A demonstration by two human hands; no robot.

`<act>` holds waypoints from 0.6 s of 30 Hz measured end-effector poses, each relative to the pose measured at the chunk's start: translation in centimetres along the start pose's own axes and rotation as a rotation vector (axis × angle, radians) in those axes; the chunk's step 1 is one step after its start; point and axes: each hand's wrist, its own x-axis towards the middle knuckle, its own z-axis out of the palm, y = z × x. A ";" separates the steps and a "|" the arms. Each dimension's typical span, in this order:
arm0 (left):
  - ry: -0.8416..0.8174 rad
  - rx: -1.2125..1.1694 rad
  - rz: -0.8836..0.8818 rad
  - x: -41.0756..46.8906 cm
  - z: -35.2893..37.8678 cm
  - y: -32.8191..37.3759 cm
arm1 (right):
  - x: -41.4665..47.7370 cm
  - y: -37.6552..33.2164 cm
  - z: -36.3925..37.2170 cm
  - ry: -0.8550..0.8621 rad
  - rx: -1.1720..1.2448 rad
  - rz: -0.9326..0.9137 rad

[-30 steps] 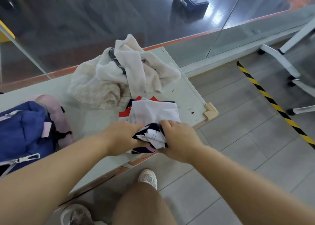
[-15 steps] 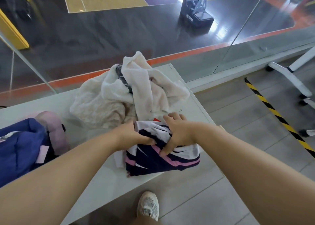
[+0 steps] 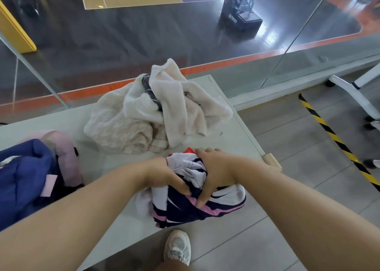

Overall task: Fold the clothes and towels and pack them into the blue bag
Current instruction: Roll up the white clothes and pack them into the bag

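A navy, white and pink sports garment (image 3: 197, 207) lies bunched at the near edge of the pale table (image 3: 115, 164). My left hand (image 3: 164, 174) grips its left side and my right hand (image 3: 216, 172) presses and pinches its top right. A bit of red cloth (image 3: 188, 150) shows just behind my right hand. Behind it sits a heap of cream towels and a knitted top (image 3: 156, 110) with a grey strip in it. The blue bag (image 3: 22, 178) lies at the left edge, with pink fabric (image 3: 63, 147) beside it.
A glass wall (image 3: 185, 34) rises right behind the table. The table's right corner carries a foam guard (image 3: 271, 160). A yellow-black floor stripe (image 3: 337, 141) and white wheeled chair legs (image 3: 353, 94) are on the right. My shoe (image 3: 177, 248) is under the table edge.
Both hands have gathered the navy garment into a tighter bunch; the right hand shifted from lying flat on it to pinching it. The camera view tilted up a little.
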 end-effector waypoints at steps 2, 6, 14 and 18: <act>0.031 0.049 0.056 -0.6 0.5 0.4 | -0.6 -0.3 0.2 0.002 -0.027 0.002; 0.138 0.032 0.001 -1.0 1.5 -0.7 | -1.6 -0.7 1.2 0.091 -0.186 0.005; 0.423 0.121 0.204 -3.8 4.2 -1.9 | -3.8 -0.9 3.1 0.150 -0.123 -0.096; 0.455 0.195 0.306 -5.2 5.1 -2.4 | -5.5 -1.6 5.2 0.231 -0.043 -0.077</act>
